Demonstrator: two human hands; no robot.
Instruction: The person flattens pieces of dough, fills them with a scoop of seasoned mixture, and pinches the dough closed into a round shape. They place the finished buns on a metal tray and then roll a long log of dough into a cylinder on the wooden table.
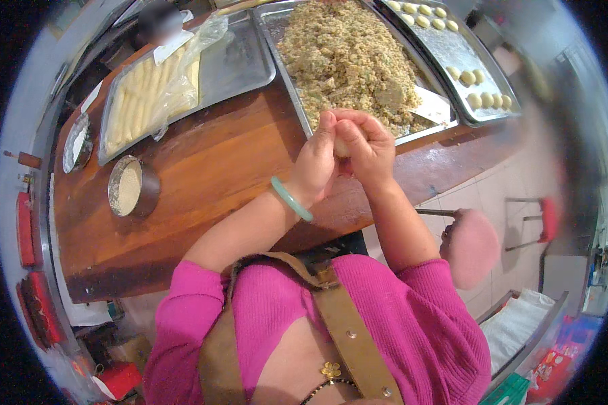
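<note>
Both hands meet over the near edge of the tray of crumbly filling. Between them is a pale dough ball (342, 147), mostly hidden by the fingers. My left hand (316, 156), with a green bangle (291, 198) at its wrist, cups the ball from the left. My right hand (373, 147) curls over it from the right, thumb lying across the top. Just beyond the hands, a heap of beige filling (348, 57) with green flecks fills a large metal tray (287, 74). A white flat scraper (431, 106) rests at the filling's near right corner.
At the right, a metal tray (446, 50) holds rows of round dough balls (467, 77). Another tray (236, 64) at the left bears long dough strips (132, 101) partly under clear plastic (175, 94). A round tin of pale grains (130, 187) stands near the wooden table's (203, 189) left side.
</note>
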